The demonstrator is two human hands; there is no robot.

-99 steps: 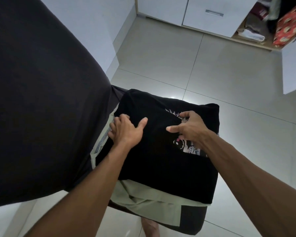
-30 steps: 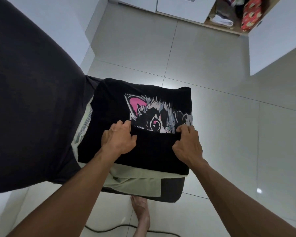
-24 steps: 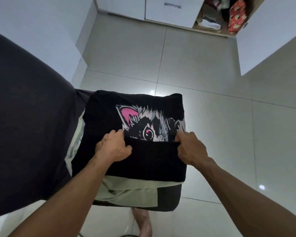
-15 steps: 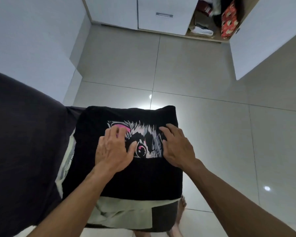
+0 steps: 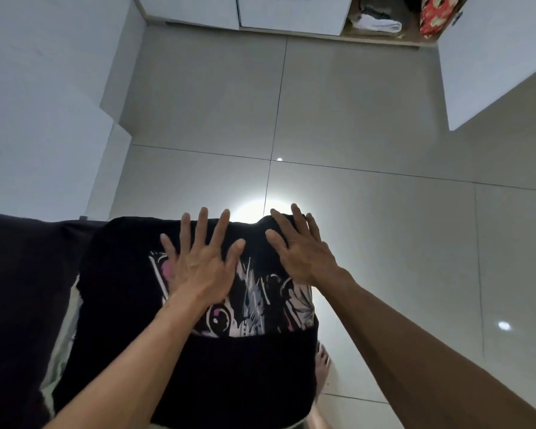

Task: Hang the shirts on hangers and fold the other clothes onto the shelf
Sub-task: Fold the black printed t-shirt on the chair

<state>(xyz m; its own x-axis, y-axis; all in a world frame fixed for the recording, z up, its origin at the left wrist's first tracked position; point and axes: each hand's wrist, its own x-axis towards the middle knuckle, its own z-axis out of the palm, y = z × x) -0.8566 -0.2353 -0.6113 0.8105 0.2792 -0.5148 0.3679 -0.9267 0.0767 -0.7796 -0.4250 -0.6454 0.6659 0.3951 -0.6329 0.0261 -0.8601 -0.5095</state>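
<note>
Black folded shirt (image 5: 130, 289), seemingly cotton

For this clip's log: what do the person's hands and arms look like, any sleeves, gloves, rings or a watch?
Both arms are bare as far up as the frame shows; no sleeve is in view. The left hand and right hand wear no gloves, and no ring, watch or wristband shows on the fingers or wrists. No markings are visible in the dim light.
</note>
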